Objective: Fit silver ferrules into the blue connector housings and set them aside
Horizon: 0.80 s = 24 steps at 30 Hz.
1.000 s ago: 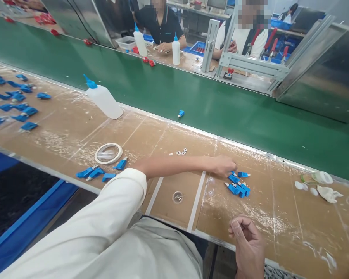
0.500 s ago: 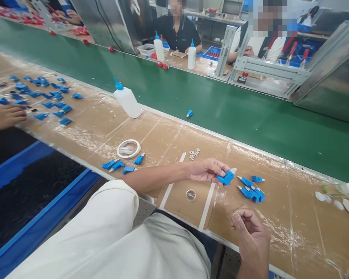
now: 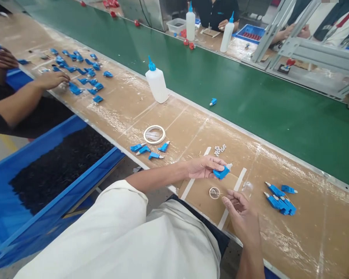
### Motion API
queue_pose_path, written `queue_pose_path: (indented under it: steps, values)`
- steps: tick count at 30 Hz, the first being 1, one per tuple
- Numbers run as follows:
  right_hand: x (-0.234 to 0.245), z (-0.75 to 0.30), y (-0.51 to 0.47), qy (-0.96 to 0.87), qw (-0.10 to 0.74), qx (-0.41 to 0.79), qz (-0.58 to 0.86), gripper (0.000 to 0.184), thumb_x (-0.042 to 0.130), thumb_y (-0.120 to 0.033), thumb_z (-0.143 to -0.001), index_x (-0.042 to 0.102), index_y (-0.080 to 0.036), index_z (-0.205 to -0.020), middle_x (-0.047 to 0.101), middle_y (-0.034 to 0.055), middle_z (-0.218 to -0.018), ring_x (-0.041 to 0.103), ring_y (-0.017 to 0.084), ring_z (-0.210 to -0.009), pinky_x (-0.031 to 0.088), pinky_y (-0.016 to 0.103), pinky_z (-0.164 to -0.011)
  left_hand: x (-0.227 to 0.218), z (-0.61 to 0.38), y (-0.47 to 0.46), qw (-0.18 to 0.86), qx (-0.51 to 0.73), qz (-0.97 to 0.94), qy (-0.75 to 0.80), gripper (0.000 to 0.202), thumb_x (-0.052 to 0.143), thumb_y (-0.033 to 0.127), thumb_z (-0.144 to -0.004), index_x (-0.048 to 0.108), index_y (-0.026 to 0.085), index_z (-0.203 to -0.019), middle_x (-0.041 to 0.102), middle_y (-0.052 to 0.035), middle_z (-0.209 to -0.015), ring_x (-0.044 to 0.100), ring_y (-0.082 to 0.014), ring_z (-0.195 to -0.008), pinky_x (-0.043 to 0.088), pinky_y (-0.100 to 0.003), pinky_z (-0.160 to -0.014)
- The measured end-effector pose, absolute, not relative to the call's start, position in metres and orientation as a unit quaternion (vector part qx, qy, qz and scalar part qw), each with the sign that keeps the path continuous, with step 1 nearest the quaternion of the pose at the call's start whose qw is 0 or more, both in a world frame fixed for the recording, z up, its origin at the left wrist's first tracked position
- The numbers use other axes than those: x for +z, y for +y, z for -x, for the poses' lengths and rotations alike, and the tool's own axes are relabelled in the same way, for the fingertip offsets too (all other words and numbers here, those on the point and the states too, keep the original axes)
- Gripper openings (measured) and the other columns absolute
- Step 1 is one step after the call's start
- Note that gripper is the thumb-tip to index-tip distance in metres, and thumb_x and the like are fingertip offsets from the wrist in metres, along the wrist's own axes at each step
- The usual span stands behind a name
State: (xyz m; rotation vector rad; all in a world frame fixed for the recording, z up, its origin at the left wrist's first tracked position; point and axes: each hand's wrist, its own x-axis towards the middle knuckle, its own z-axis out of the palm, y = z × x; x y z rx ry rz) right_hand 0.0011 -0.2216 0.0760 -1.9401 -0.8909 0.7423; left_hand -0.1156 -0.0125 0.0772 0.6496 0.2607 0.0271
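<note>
My left hand (image 3: 205, 167) is closed around a small blue plastic part (image 3: 221, 172) with a whitish tip, held above the table. My right hand (image 3: 241, 207) is just right of a small round clear dish (image 3: 214, 193), its thumb and forefinger slightly apart and the other fingers curled. A thin pale sliver lies across the dish and points toward those fingertips; contact cannot be made out. Farther right lies a cluster of blue parts (image 3: 282, 199) with pale tips. Small grey-white pieces (image 3: 220, 150) form a little pile beyond my left hand.
A tape roll (image 3: 154, 134) and several blue parts (image 3: 155, 155) lie to the left. A white squeeze bottle (image 3: 157, 85) stands by the green belt (image 3: 186, 73). A co-worker's hand (image 3: 50, 79) is among blue parts at far left. A blue bin (image 3: 55, 205) holds dark pieces.
The view has shifted, so the scene sits differently. My right hand has come leftward to the dish and its fingers have loosened. My left hand still holds the blue part, now nearer the dish.
</note>
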Motion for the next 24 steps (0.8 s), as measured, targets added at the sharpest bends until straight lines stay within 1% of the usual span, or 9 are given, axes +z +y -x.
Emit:
queue_pose_path:
  steps: [4, 7, 10, 13, 15, 18, 20, 22, 24]
  values:
    - [0.076, 0.003, -0.214, -0.346, 0.416, 0.317, 0.779, 0.043, 0.073, -0.059, -0.077, 0.074, -0.02, -0.094, 0.069, 0.0054, -0.082, 0.065, 0.021, -0.074, 0.055, 0.036, -0.072, 0.071, 0.118, -0.012, 0.944, 0.034, -0.3, 0.137, 0.048, 0.096, 0.031, -0.058, 0.07, 0.01, -0.093, 0.068, -0.0018, -0.078, 0.068, -0.0104, -0.072, 0.052, -0.02, -0.07]
    - [0.078, 0.003, -0.217, -0.305, 0.441, 0.308, 0.785, 0.043, 0.075, -0.058, -0.077, 0.074, -0.02, -0.097, 0.069, 0.0043, -0.081, 0.064, 0.02, -0.073, 0.055, 0.035, -0.072, 0.073, 0.12, -0.016, 0.942, 0.073, -0.299, 0.131, 0.049, 0.098, 0.03, -0.054, 0.068, 0.013, -0.089, 0.07, -0.0037, -0.084, 0.07, -0.0147, -0.081, 0.052, -0.026, -0.079]
    - [0.085, 0.004, -0.219, -0.252, 0.503, 0.31, 0.766, 0.044, 0.075, -0.056, -0.081, 0.073, -0.021, -0.108, 0.072, 0.007, -0.092, 0.066, 0.021, -0.081, 0.054, 0.032, -0.069, 0.08, 0.122, -0.024, 0.924, 0.14, -0.342, 0.1, 0.044, 0.096, 0.033, -0.058, 0.069, 0.015, -0.088, 0.071, -0.007, -0.09, 0.069, -0.0165, -0.086, 0.05, -0.028, -0.08]
    - [0.096, 0.009, -0.211, -0.26, 0.574, 0.385, 0.674, 0.045, 0.071, -0.055, -0.086, 0.072, -0.022, -0.118, 0.073, 0.0117, -0.109, 0.067, 0.024, -0.092, 0.055, 0.032, -0.067, 0.087, 0.12, -0.033, 0.894, 0.186, -0.404, 0.045, 0.038, 0.094, 0.035, -0.061, 0.073, 0.016, -0.086, 0.072, -0.0101, -0.099, 0.067, -0.0187, -0.096, 0.05, -0.032, -0.087]
    - [0.101, 0.014, -0.203, -0.258, 0.612, 0.423, 0.617, 0.044, 0.07, -0.055, -0.086, 0.074, -0.023, -0.116, 0.075, 0.0118, -0.109, 0.068, 0.023, -0.086, 0.055, 0.033, -0.066, 0.088, 0.119, -0.039, 0.878, 0.204, -0.432, 0.016, 0.035, 0.094, 0.036, -0.062, 0.076, 0.017, -0.084, 0.07, -0.0103, -0.105, 0.066, -0.0196, -0.103, 0.047, -0.035, -0.095]
    - [0.107, 0.019, -0.194, -0.241, 0.644, 0.43, 0.585, 0.039, 0.076, -0.055, -0.082, 0.078, -0.023, -0.104, 0.077, 0.0091, -0.094, 0.067, 0.018, -0.07, 0.054, 0.031, -0.062, 0.086, 0.12, -0.044, 0.869, 0.207, -0.449, -0.008, 0.033, 0.094, 0.038, -0.06, 0.078, 0.019, -0.082, 0.068, -0.0098, -0.108, 0.063, -0.0205, -0.11, 0.044, -0.037, -0.102]
    - [0.11, 0.021, -0.194, -0.261, 0.638, 0.433, 0.581, 0.037, 0.077, -0.054, -0.081, 0.078, -0.022, -0.1, 0.076, 0.0081, -0.087, 0.067, 0.019, -0.07, 0.055, 0.031, -0.063, 0.086, 0.124, -0.044, 0.865, 0.192, -0.463, -0.001, 0.035, 0.094, 0.039, -0.06, 0.079, 0.02, -0.085, 0.067, -0.011, -0.114, 0.063, -0.0217, -0.113, 0.045, -0.037, -0.102]
    - [0.114, 0.02, -0.198, -0.294, 0.618, 0.42, 0.596, 0.035, 0.074, -0.053, -0.084, 0.077, -0.022, -0.1, 0.076, 0.0077, -0.086, 0.067, 0.02, -0.074, 0.055, 0.032, -0.068, 0.089, 0.13, -0.041, 0.863, 0.161, -0.477, 0.043, 0.043, 0.092, 0.043, -0.063, 0.079, 0.02, -0.097, 0.067, -0.0122, -0.118, 0.065, -0.0214, -0.109, 0.048, -0.034, -0.097]
    - [0.119, 0.017, -0.203, -0.335, 0.584, 0.376, 0.637, 0.032, 0.071, -0.051, -0.087, 0.076, -0.022, -0.101, 0.074, 0.0073, -0.089, 0.067, 0.021, -0.078, 0.055, 0.034, -0.073, 0.095, 0.134, -0.037, 0.861, 0.097, -0.49, 0.098, 0.05, 0.086, 0.051, -0.07, 0.076, 0.017, -0.105, 0.072, -0.0114, -0.107, 0.068, -0.018, -0.095, 0.05, -0.03, -0.087]
